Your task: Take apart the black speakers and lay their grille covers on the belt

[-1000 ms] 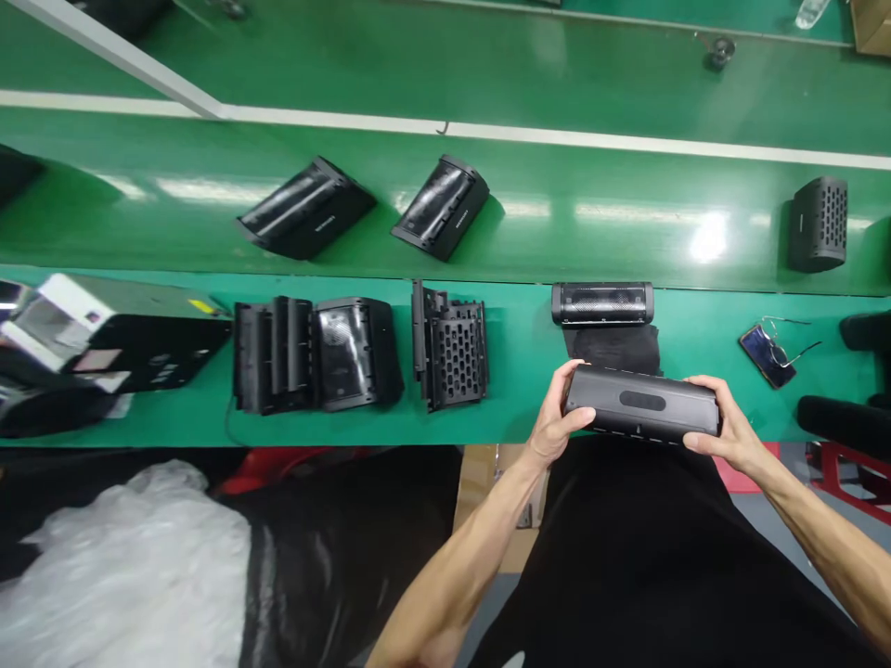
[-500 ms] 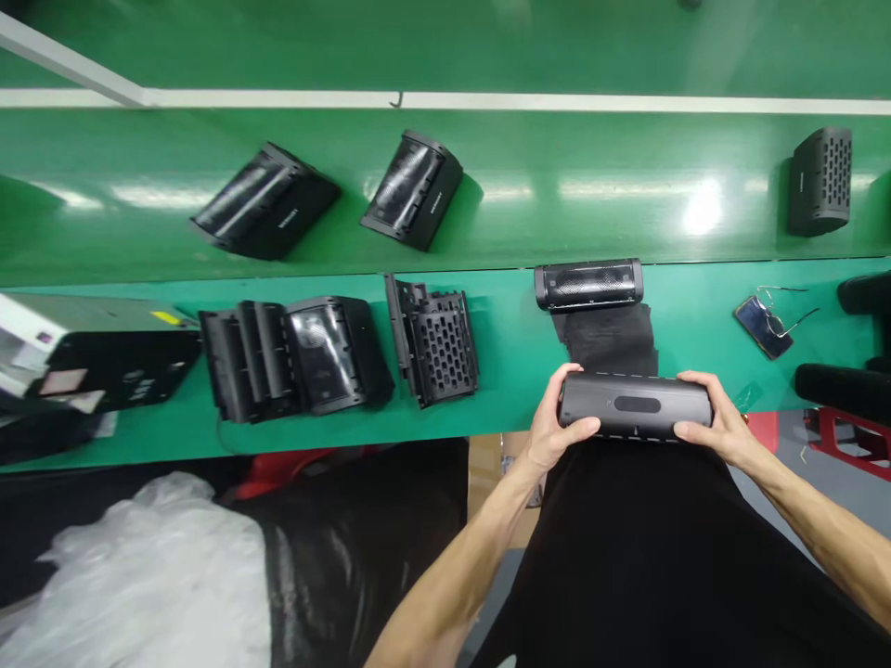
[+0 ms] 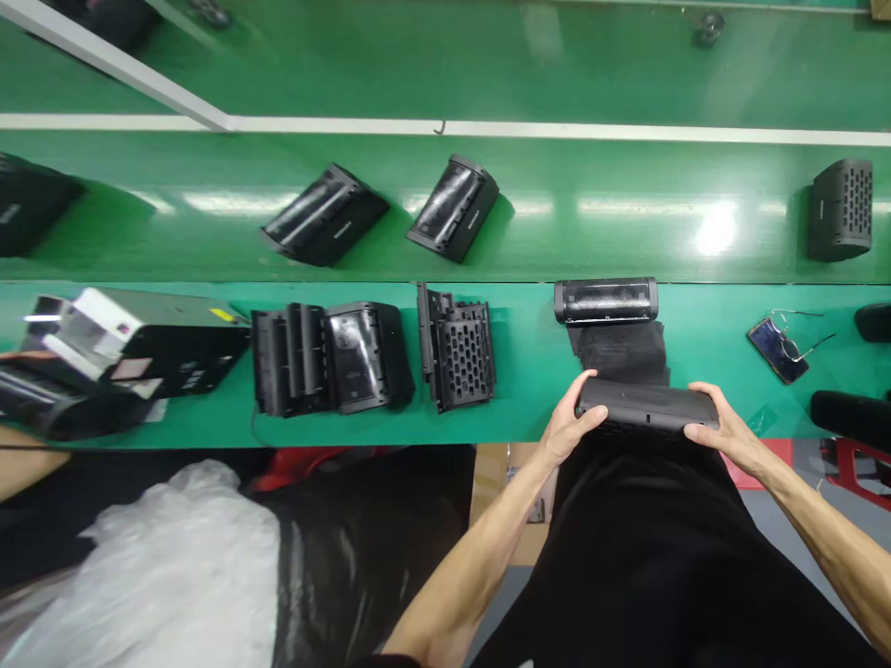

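Observation:
A long black speaker (image 3: 644, 408) is held level between my two hands at the front edge of the bench. My left hand (image 3: 572, 419) grips its left end, thumb on the near side and fingers behind. The right end is clasped the same way by my right hand (image 3: 714, 427). Just beyond it lie flat black sheets (image 3: 619, 351), partly covered by the speaker. A shiny black speaker part with a mesh front (image 3: 605, 301) rests at their far edge.
Left of me stand a perforated black grille panel (image 3: 468, 357), a speaker body (image 3: 362, 357) and stacked black shells (image 3: 292, 362). Several speakers, one of them here (image 3: 456, 209), sit on the green strip behind. Glasses and a phone (image 3: 776, 351) lie right. A co-worker's arm (image 3: 28, 459) shows far left.
The speaker has rolled in my hands, so its oval panel no longer faces up plainly. The view has shifted left, bringing a co-worker's arm and a dark speaker into sight.

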`<state>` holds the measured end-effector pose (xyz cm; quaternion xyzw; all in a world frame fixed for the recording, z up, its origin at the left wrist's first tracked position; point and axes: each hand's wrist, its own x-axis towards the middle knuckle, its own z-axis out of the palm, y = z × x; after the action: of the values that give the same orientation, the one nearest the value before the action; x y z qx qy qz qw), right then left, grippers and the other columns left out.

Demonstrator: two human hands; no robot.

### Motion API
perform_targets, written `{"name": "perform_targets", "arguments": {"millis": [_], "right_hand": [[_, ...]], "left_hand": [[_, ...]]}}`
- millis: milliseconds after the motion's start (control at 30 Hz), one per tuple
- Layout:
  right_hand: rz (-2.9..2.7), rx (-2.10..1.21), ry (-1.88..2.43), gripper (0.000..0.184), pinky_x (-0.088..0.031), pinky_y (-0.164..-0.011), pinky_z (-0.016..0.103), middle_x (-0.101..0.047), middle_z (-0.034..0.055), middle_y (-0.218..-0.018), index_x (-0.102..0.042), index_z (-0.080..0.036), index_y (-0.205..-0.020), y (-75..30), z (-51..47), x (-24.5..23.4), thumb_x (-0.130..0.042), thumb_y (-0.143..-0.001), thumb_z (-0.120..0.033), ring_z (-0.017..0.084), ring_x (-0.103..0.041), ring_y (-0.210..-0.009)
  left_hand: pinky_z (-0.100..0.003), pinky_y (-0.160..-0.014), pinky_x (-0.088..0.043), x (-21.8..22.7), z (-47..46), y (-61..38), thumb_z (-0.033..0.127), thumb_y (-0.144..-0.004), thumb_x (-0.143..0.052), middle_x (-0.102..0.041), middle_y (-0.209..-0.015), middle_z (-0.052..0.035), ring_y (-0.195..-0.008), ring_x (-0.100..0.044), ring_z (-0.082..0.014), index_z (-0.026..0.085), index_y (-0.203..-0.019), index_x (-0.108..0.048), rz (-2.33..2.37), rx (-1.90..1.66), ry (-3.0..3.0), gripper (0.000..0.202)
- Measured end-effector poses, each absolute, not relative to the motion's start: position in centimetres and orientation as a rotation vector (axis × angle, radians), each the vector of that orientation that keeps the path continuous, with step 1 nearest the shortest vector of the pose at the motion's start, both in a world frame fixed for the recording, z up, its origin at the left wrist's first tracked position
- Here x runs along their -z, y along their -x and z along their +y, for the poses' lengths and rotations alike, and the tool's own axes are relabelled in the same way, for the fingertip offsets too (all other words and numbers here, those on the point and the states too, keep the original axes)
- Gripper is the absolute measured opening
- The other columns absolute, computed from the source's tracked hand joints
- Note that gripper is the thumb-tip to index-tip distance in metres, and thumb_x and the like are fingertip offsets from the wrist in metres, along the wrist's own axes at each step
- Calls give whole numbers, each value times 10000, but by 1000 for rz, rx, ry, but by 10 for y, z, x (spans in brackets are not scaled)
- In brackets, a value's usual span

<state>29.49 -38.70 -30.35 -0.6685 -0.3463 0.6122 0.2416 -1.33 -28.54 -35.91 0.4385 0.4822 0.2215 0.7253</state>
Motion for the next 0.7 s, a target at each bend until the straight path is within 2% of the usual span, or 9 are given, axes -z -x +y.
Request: {"name": "perform_targets", "arguments": {"millis": [100, 167, 300, 400, 467, 533, 600, 633, 700], "right_hand": [[-1034, -1670, 1822, 1091, -521, -1103, 492, -534, 159, -1533, -340, -283, -1590, -301, -384, 310, -858, -724, -697, 374, -602, -1330], [-1116, -1607, 1847, 1098, -504, -1134, 503, -506, 162, -1564, -366, -270, -1582, -303, -385, 315, -874, -696, -672, 380, -582, -1361], [-1175, -1456, 1941, 955, -502, -1141, 525, -582, 133, -1481, -508, -272, -1491, -307, -392, 323, -855, -697, -671, 387, -611, -1316], [-1108, -1383, 1932, 841, -530, -1106, 488, -639, 115, -1424, -592, -290, -1439, -319, -391, 327, -862, -724, -643, 382, -639, -1280], [-957, -1380, 1820, 818, -560, -1055, 465, -661, 122, -1393, -624, -284, -1424, -332, -377, 331, -883, -720, -609, 372, -657, -1245], [-714, -1347, 1658, 766, -590, -1005, 500, -677, 119, -1361, -654, -286, -1374, -345, -346, 338, -890, -711, -587, 362, -671, -1203], [-469, -1298, 1499, 646, -606, -964, 592, -678, 102, -1368, -672, -309, -1306, -356, -300, 348, -845, -752, -592, 363, -670, -1196], [-375, -1294, 1433, 581, -606, -947, 644, -671, 96, -1394, -672, -320, -1285, -361, -273, 354, -802, -793, -599, 367, -664, -1211], [-208, -1267, 1374, 502, -605, -909, 699, -656, 93, -1428, -647, -347, -1305, -371, -219, 367, -689, -880, -612, 371, -661, -1226]], "left_hand": [[-537, -1281, -337, 359, -278, 21, 696, -676, -912, -470, -1676, -171, -1507, -483, -430, 239, -1707, -309, 956, -395, -1050, 1278], [-552, -1300, -308, 354, -275, 24, 667, -656, -943, -421, -1711, -174, -1536, -449, -433, 243, -1728, -249, 943, -374, -1134, 1346], [-546, -1290, -329, 338, -266, 10, 713, -678, -905, -482, -1670, -171, -1531, -452, -435, 216, -1658, -415, 979, -379, -1224, 1203], [-514, -1181, -457, 331, -247, 1, 725, -705, -875, -553, -1607, -179, -1436, -555, -405, 224, -1627, -463, 972, -440, -1240, 1127], [-430, -1007, -552, 331, -231, 12, 693, -762, -842, -670, -1451, -168, -1240, -672, -334, 223, -1524, -569, 1123, -584, -1236, 936], [-328, -824, -551, 337, -221, 40, 642, -803, -822, -760, -1105, -100, -957, -697, -232, 200, -1197, -714, 1500, -824, -1189, 602], [-269, -696, -495, 348, -221, 76, 614, -796, -829, -624, -729, 8, -729, -600, -157, 204, -789, -615, 1972, -1057, -1004, 462], [-249, -624, -456, 356, -226, 93, 629, -773, -835, -511, -625, 48, -643, -532, -132, 218, -686, -509, 2138, -1116, -828, 532], [-232, -508, -383, 375, -239, 119, 694, -771, -795, -410, -548, 83, -524, -449, -109, 240, -656, -415, 2227, -1139, -541, 603]]}}
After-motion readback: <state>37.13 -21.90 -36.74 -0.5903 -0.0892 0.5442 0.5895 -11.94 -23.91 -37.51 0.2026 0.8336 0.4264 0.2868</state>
